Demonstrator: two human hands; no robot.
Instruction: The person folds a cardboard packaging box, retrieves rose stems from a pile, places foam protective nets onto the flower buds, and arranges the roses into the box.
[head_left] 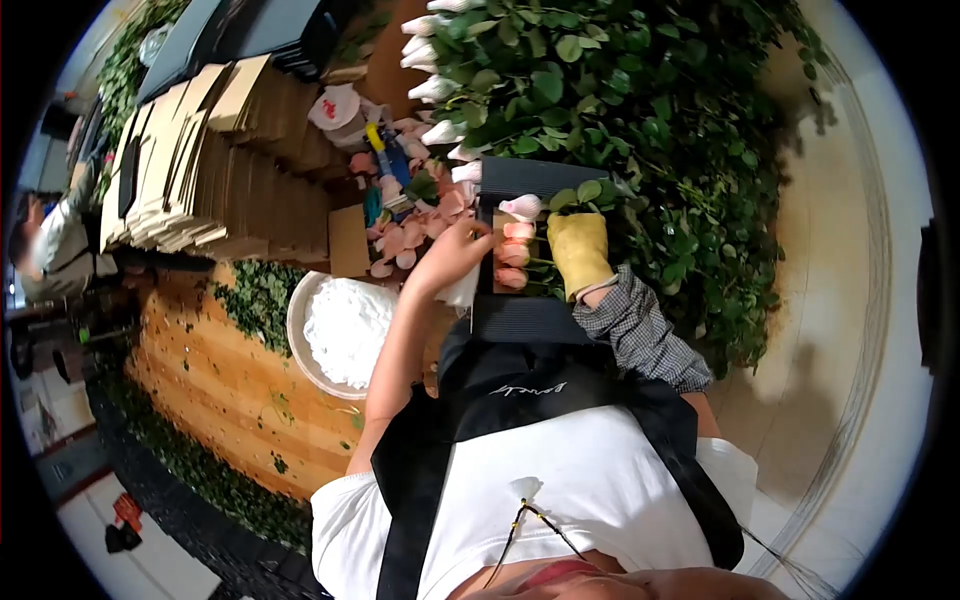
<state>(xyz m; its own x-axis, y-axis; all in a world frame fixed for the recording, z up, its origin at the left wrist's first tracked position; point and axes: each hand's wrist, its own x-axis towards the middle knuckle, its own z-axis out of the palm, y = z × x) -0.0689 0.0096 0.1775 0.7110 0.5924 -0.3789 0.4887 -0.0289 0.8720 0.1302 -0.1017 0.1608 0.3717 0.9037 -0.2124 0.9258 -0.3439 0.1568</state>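
My bare left hand [458,252] is at the left edge of a black frame, its fingers curled together; whatever they hold is too small to make out. Pink-orange roses [512,254] lie in a row inside the frame, heads towards my left hand. Above them sits a rose in a white net sleeve [521,207]. My right hand [580,250], in a yellow glove, is closed over the rose stems, its fingertips hidden. Ribbed black pads [525,320] form the frame's near and far ends. Green leaves [578,194] stick out beyond the glove.
Many leafy rose stems [660,130] are piled at the right, with netted heads [435,90] at their left. Left are stacked cardboard sheets [190,160], loose petals [405,235] and a tub of white nets [345,330]. A person [60,240] is at the far left.
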